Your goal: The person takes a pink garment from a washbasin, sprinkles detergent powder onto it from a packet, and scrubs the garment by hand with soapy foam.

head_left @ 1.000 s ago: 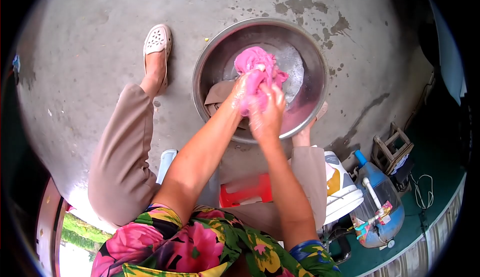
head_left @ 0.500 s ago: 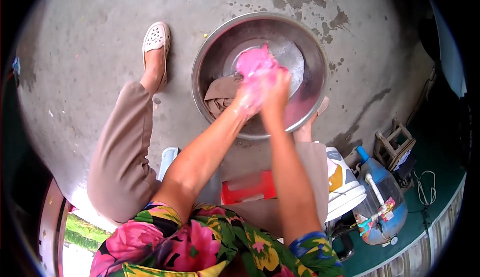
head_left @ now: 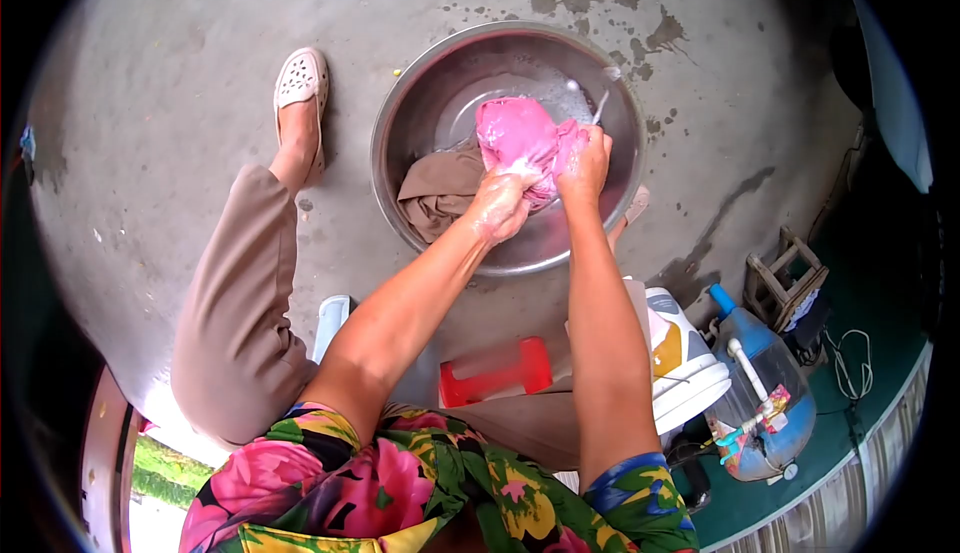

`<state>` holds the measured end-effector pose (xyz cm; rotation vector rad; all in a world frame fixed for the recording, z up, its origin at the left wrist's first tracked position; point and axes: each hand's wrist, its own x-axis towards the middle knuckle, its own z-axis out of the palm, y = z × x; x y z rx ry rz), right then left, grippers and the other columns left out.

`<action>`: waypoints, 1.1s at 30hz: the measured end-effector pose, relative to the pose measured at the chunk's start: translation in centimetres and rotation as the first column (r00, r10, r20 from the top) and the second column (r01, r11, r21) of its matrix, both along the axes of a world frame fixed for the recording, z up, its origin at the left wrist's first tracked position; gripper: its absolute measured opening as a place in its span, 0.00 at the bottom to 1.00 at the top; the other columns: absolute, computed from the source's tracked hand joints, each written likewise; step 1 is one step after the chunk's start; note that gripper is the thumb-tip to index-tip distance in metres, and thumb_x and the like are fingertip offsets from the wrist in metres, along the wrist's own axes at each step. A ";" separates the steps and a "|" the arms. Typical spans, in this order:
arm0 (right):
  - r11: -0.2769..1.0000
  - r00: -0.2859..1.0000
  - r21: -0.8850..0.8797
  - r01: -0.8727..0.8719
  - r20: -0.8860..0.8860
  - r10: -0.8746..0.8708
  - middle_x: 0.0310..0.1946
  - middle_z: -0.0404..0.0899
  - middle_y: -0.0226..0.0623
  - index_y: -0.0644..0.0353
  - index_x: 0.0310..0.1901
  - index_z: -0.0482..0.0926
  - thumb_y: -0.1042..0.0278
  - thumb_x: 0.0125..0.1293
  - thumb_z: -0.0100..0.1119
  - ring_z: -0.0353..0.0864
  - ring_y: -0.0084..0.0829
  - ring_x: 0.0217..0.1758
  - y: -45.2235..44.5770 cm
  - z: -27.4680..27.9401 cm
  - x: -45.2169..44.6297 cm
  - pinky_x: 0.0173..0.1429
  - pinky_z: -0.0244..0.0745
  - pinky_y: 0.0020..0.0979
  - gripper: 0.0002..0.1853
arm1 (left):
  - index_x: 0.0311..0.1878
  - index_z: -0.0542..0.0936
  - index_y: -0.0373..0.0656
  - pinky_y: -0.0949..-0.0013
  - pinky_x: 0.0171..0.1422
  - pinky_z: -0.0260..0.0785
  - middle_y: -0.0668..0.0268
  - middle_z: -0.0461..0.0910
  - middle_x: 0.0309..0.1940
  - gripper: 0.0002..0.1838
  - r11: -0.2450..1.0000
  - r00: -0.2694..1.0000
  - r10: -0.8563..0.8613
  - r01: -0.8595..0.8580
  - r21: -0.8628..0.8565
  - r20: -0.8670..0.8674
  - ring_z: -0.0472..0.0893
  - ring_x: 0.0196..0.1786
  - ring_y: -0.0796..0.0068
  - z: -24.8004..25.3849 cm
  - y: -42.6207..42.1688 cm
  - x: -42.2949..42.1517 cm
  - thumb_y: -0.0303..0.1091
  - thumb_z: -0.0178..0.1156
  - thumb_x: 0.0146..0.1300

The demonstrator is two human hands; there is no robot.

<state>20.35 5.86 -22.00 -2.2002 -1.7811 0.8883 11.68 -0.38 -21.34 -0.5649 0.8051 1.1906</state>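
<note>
A wet pink cloth [head_left: 517, 133] is stretched between my two hands above a round metal basin [head_left: 388, 158]. My left hand [head_left: 503, 201] grips its near left part, with white suds on the fingers and wrist. Closed around the bunched right end is my right hand [head_left: 588, 168]. A brown cloth [head_left: 440, 191] lies folded in the left side of the basin. Soapy water [head_left: 560, 95] shows at the basin's far side, and a streak of splashing water hangs near my right hand. Whether the pink cloth is a garment I cannot tell.
The basin stands on a concrete floor [head_left: 180, 83] with wet spots. A red object [head_left: 495, 373] lies near my legs. To the right are a white bucket [head_left: 690, 393], a blue tank with pipes [head_left: 765, 403] and a small wooden stool [head_left: 785, 278].
My hands, close together and blurred before, are now farther apart, the right one having moved right. The pink cloth is spread wider between them.
</note>
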 end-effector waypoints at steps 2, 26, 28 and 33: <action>0.999 0.995 0.052 -0.008 -0.097 0.013 0.39 0.67 0.46 0.58 0.36 0.73 0.58 0.54 0.55 0.69 0.46 0.44 -1.5 1.7 -0.6 0.49 0.65 0.38 0.13 | 0.48 0.70 0.35 0.67 0.49 0.70 0.58 0.73 0.43 0.14 0.998 0.993 0.050 -0.052 0.024 0.105 0.74 0.45 0.67 -0.3 0.7 -0.3 0.23 0.46 0.57; 0.914 0.878 0.028 -0.404 -0.271 0.396 0.25 0.73 0.38 0.63 0.37 0.75 0.70 0.45 0.62 0.75 0.33 0.27 -5.9 16.3 -2.6 0.33 0.70 0.28 0.15 | 0.54 0.65 0.32 0.60 0.55 0.65 0.53 0.70 0.49 0.27 0.983 0.705 0.096 -0.179 0.045 0.703 0.71 0.49 0.56 -1.1 1.6 -1.6 0.48 0.43 0.63; 0.913 0.905 0.093 -0.397 -0.127 0.406 0.25 0.74 0.38 0.64 0.36 0.74 0.70 0.47 0.62 0.75 0.33 0.29 -4.5 13.3 -3.2 0.37 0.70 0.29 0.14 | 0.53 0.65 0.33 0.60 0.56 0.66 0.53 0.70 0.48 0.22 0.917 0.506 0.252 -0.396 -0.037 0.825 0.72 0.49 0.57 0.5 1.8 -1.2 0.42 0.43 0.63; 0.977 0.979 -0.076 -0.202 0.010 0.203 0.37 0.75 0.41 0.64 0.41 0.72 0.66 0.52 0.59 0.75 0.35 0.40 3.7 5.2 -1.0 0.47 0.68 0.32 0.16 | 0.52 0.65 0.42 0.64 0.54 0.69 0.59 0.71 0.47 0.15 0.971 0.982 0.185 -0.190 0.143 0.044 0.73 0.50 0.65 2.9 2.5 -1.3 0.22 0.39 0.62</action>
